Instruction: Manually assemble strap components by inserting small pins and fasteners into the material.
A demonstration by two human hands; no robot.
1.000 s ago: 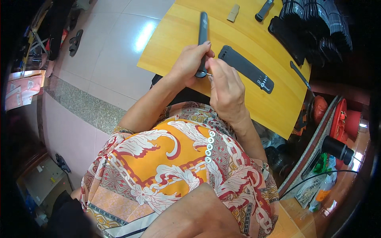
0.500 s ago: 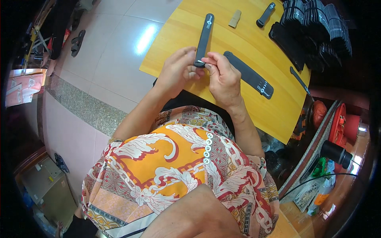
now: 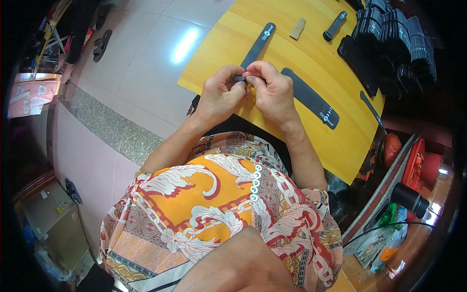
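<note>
A narrow black strap (image 3: 258, 45) with a white printed mark near its far, rounded end lies along the yellow table, its near end between my hands. My left hand (image 3: 221, 95) has its thumb and fingers closed on that end. From the other side, my right hand (image 3: 276, 95) pinches the same end, fingertips almost touching the left ones. What exactly sits between the fingertips is hidden. A wider black strap (image 3: 309, 97) with white marks rests flat just right of my right hand, apart from it.
On the yellow table (image 3: 219, 53) are a small tan piece (image 3: 297, 28), a folded black strap (image 3: 335, 26) and a thin black tool (image 3: 370, 107). Banded stacks of black pieces (image 3: 384, 31) fill the far right. A black cylinder (image 3: 411, 199) and red containers stand right of the table.
My hands have drawn closer together, and their fingers now cover the strap's near end, which showed before. The strap's far end tilts further right. The whole view has shifted slightly.
</note>
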